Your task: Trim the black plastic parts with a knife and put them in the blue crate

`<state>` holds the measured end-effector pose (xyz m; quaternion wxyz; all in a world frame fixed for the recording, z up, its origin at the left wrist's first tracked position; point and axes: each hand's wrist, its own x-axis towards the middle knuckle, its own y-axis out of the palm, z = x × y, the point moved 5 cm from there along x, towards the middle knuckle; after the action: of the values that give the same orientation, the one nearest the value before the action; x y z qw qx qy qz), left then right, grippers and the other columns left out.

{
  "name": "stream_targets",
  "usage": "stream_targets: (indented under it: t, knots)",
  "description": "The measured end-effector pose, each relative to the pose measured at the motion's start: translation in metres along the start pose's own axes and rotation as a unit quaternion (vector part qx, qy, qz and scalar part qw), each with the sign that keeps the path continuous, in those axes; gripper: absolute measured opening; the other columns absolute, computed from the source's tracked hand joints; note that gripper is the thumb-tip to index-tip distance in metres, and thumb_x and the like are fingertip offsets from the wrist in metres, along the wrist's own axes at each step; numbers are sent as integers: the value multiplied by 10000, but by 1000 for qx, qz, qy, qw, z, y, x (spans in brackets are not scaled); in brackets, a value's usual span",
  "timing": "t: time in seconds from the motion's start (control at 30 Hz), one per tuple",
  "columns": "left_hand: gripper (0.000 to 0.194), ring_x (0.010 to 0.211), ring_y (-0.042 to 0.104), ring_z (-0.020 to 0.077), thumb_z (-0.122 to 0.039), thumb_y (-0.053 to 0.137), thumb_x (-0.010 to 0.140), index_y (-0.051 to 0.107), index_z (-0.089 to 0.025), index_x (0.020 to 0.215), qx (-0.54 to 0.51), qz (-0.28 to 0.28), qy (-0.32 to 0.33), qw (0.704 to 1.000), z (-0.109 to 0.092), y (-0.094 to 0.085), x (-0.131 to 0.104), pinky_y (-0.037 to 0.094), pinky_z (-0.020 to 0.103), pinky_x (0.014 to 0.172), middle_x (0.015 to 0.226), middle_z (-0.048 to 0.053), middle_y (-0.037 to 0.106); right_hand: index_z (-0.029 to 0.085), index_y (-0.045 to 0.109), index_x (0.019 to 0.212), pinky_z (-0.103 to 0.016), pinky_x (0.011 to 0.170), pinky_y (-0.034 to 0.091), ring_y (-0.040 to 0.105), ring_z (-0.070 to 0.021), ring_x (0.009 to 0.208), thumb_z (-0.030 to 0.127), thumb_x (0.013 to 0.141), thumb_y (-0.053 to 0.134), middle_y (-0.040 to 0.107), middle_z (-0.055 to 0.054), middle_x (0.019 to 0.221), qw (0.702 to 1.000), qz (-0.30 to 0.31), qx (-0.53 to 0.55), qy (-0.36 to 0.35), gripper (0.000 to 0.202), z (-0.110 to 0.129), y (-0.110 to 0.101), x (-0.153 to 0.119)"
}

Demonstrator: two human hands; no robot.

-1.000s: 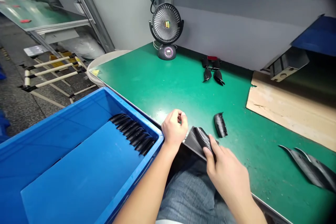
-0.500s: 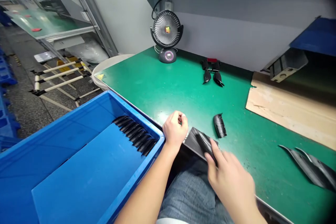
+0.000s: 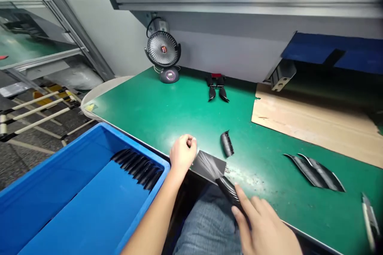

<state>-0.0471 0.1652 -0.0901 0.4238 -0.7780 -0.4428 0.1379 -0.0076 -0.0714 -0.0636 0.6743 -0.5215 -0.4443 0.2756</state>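
A black curved piece [image 3: 229, 189] is held in the right hand [image 3: 265, 223], pinched between thumb and fingers, with its far end at the near side of a dark flat sheet [image 3: 208, 165]. The sheet lies at the edge of the green table [image 3: 182, 111]; pale streaks across it are blurred, so full contact cannot be judged. The left hand [image 3: 183, 153] is curled into a loose fist beside the sheet's left corner; whether anything is pinched inside it cannot be told.

For even rubbing, the piece is best kept at one steady angle, with light, equal pressure and its curve followed rather than tipped onto a corner. The sheet is best pinned firmly, since it could slide or lift at the table edge, and fingertips are best kept clear of the rubbed face. The fine specks [image 3: 254, 181] to the right of the sheet could scratch a glossy surface if trapped underneath.

A short black piece [image 3: 227, 144] lies just beyond the sheet, and two long curved pieces [image 3: 315, 173] are laid together farther right. In the blue bin [image 3: 74, 207], black parts [image 3: 137, 167] are lined up in a row against the wall nearest the table.
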Motion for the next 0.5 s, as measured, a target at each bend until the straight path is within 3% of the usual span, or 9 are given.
stream_targets:
  t: [0.1,0.17,0.27,0.37,0.5]
  knots:
    - [252,786,585,175,-376,452,888,655,-227,908,-8,80,89,993,-41,15,12,435,259,685,837,37,608,209,329,1432,-279,496,380,528,-212,755,425,976,344,543,-46,818,995,-23,-23,92,505,-44,-12,-5]
    - [280,912,562,209,-378,441,892,665,-235,982,-2,111,135,985,-69,28,17,449,291,768,927,65,590,194,415,1382,-305,492,361,523,-249,809,348,971,359,549,-67,829,989,-14,-46,138,442,-73,-8,3]
    - [282,966,516,250,-271,450,874,678,-211,1029,17,144,177,973,-97,48,14,454,346,832,956,105,560,155,535,1261,-342,594,419,519,-255,821,195,927,403,564,-80,838,992,7,-37,117,362,-102,7,13]
    - [322,991,492,243,-190,456,856,669,-272,1083,22,181,224,957,-113,64,-1,456,357,878,1021,95,549,201,613,1117,-354,763,441,519,-237,964,63,849,434,599,-70,1024,996,6,-3,88,351,-115,15,13]
    - [358,1101,454,233,-187,408,889,658,-353,1085,21,225,274,935,-127,74,-29,445,366,945,1147,61,527,270,661,1010,-387,941,379,478,-215,1127,-35,788,409,618,16,1152,997,4,38,67,454,-113,22,8]
